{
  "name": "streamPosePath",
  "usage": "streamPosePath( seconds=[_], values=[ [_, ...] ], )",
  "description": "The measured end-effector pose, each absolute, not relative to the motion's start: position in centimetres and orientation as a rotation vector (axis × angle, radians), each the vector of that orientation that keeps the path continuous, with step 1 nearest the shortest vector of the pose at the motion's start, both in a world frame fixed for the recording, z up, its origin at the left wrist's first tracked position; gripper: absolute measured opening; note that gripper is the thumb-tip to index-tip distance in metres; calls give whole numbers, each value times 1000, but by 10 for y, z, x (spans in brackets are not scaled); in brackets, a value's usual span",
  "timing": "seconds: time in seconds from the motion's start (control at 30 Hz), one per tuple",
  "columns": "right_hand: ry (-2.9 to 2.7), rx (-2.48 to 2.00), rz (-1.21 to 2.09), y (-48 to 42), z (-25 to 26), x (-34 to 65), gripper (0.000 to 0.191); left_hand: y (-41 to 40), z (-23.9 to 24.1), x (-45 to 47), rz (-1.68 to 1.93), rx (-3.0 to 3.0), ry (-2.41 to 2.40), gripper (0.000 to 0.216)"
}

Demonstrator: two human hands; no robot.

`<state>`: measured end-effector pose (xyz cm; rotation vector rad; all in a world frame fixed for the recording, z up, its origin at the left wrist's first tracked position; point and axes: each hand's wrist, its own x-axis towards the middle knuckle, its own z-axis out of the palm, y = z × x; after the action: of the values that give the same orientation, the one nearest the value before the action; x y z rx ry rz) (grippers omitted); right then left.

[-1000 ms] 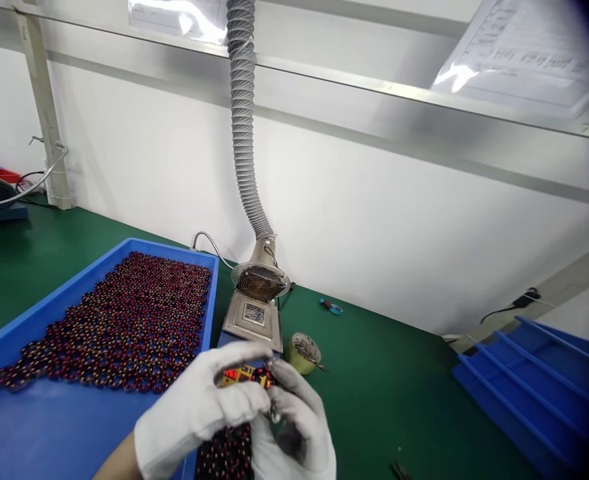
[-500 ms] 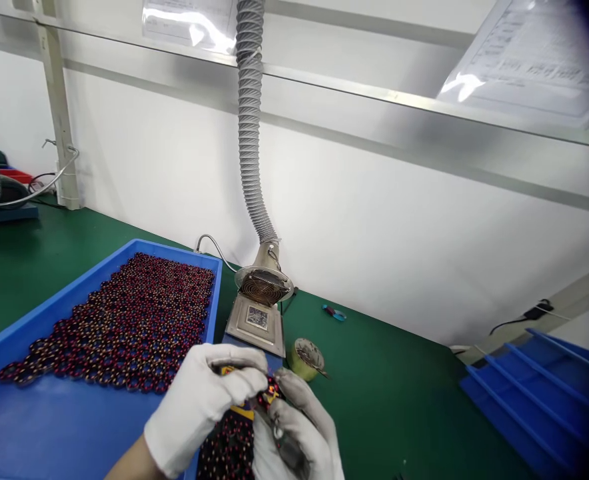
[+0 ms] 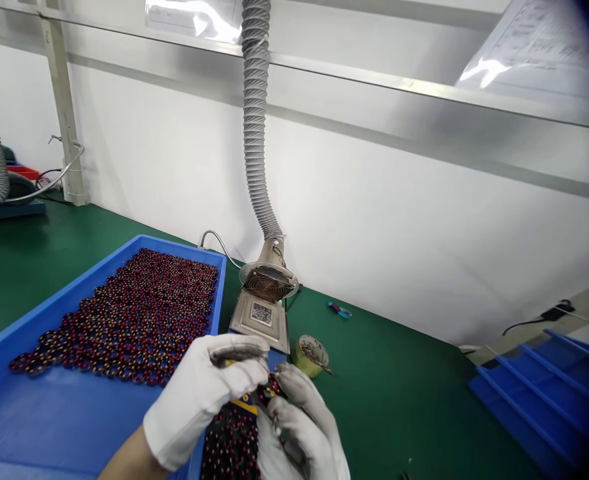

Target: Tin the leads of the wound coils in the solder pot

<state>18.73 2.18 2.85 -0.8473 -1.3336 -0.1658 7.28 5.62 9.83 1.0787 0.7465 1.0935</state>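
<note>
Both my hands wear white gloves and meet at the bottom centre. My left hand [image 3: 207, 397] is closed, fingertips pinching a small dark red wound coil [image 3: 269, 389]. My right hand [image 3: 299, 427] is closed too, thumb and fingers pinched on the same coil from the right. Below the hands lies a batch of similar coils [image 3: 232, 443]. Left of them a blue tray [image 3: 49, 427] holds several rows of red-and-gold coils [image 3: 134, 313] laid flat.
A solder pot [image 3: 259, 317] stands behind my hands under a grey ribbed fume hose [image 3: 255, 127] with a round intake. A small yellowish tin [image 3: 310, 353] sits to its right, blue-handled cutters [image 3: 339, 310] farther back. Stacked blue trays [image 3: 539, 393] fill the right side. Green mat [image 3: 399, 387] covers the bench.
The view has shifted slightly, so everything sits a bit to the right. My hands stay together on the coil, fingers working it; the lit red display seen earlier is now covered.
</note>
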Motion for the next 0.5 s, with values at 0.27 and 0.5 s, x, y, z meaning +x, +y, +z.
streamPosePath(
  seconds=[0.27,0.5],
  values=[
    [-1195,-887,-78,26,37,179,26,61,93,67,1431,856,721,17],
    [-1143,-861,452,28,38,197,26,55,86,34,1424,1091,875,15]
  ],
)
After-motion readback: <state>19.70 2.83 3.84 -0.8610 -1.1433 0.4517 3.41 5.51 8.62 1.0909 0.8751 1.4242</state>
